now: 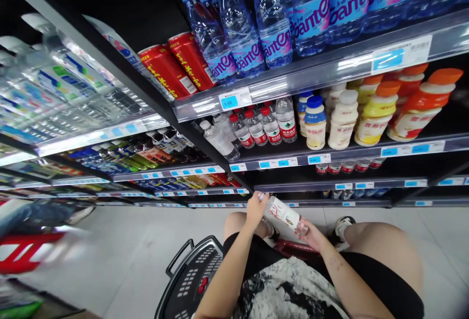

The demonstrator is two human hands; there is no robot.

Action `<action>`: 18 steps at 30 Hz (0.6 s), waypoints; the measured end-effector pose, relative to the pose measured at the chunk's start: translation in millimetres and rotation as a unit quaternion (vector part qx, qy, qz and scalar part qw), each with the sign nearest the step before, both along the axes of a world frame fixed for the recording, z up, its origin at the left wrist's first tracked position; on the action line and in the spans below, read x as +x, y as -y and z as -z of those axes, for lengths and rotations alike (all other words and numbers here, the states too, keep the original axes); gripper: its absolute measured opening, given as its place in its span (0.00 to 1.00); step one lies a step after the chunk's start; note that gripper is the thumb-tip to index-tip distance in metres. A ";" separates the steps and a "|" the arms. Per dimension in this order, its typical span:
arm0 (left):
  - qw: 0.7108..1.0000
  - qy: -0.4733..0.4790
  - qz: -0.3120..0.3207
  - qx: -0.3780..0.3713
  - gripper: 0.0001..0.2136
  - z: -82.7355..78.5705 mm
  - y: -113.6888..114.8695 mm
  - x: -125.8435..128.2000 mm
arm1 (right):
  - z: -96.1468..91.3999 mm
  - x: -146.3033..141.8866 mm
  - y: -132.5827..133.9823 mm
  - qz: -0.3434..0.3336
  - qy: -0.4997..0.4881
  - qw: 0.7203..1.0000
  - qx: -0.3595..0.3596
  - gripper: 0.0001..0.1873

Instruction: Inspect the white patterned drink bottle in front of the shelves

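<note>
Two hands of mine hold one clear bottle (284, 213). It is tipped on a slant over my lap, between my knees, and it has a white label with red marks. My left hand (257, 207) has its fingers closed around the end on my left. My right hand (311, 236) has its fingers closed around the other end. Below them is my black and white shirt (282, 289), and I have black shorts (384, 275) on. Just beside my left leg sits a dark basket (200, 260) full of little holes, with two red spots on it. Pale floor (135, 245) is all around.

In front of me is a shelf (351, 155) with small red-capped bottles (256, 128), then fat bottles (342, 118) with blue, white and orange caps. Above that, a higher shelf (315, 77) has big blue bottles (273, 21) next to red cans (172, 67). Off to my left, more clear bottles (54, 65) stand in rows. Far over on that side are a blurry shoe (81, 214) and a blurry red thing (32, 250).
</note>
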State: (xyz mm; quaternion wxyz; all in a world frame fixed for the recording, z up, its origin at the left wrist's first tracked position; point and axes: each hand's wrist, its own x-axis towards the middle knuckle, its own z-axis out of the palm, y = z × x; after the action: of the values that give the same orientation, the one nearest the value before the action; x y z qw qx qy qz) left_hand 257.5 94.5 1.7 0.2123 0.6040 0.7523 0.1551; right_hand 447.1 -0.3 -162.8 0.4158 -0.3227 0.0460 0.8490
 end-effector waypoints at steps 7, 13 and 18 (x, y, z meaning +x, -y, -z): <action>0.961 -0.181 0.107 0.181 0.18 16.5 -15.4 -28.3 | 6.0 -7.4 -2.6 -0.046 0.089 0.995 0.000 0.22; 0.944 -0.210 0.064 0.248 0.18 23.8 -65.7 -55.8 | 12.2 1.0 -5.2 -0.036 0.080 0.996 0.004 0.22; 0.954 -0.212 0.051 0.206 0.19 36.2 -85.8 -54.5 | 20.4 -1.2 -4.6 -0.033 0.081 0.996 0.016 0.22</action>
State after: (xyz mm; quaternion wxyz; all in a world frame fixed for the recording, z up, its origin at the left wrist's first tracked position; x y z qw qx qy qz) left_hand 203.1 180.3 -34.5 -0.0733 0.6913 0.6999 0.1638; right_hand 445.9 4.3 -183.2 0.3948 -0.3854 -0.0122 0.8339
